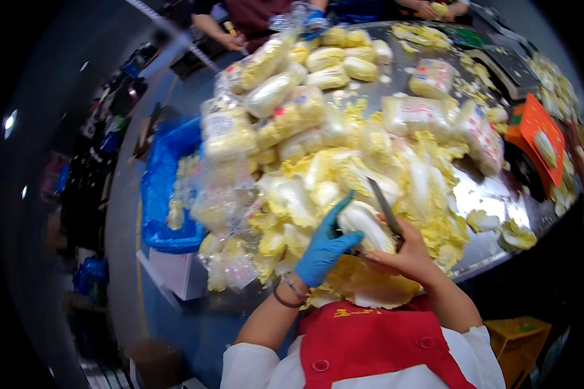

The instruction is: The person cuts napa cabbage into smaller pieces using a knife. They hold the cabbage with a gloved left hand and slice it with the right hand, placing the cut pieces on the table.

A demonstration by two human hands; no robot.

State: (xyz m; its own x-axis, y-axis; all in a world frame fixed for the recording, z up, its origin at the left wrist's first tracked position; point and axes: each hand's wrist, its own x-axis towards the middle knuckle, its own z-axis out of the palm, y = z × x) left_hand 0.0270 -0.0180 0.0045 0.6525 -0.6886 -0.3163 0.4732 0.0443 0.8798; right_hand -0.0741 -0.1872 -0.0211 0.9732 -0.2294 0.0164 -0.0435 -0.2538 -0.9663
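Note:
My left hand, in a blue glove, grips a napa cabbage by its left side, thumb and fingers spread around it. The cabbage shows a broad white stem and points away from me. My bare right hand holds a knife whose blade points up and away from me, along the cabbage's right side. The right thumb rests at the cabbage's near end. Whether the blade touches the cabbage I cannot tell. Loose yellow and white cabbage leaves lie heaped under and around both hands.
Plastic-wrapped cabbages are piled at the far left. A blue-lined bin stands left of the metal table. An orange scale holding a small cabbage sits right, near a dark scale. Other people work across the table.

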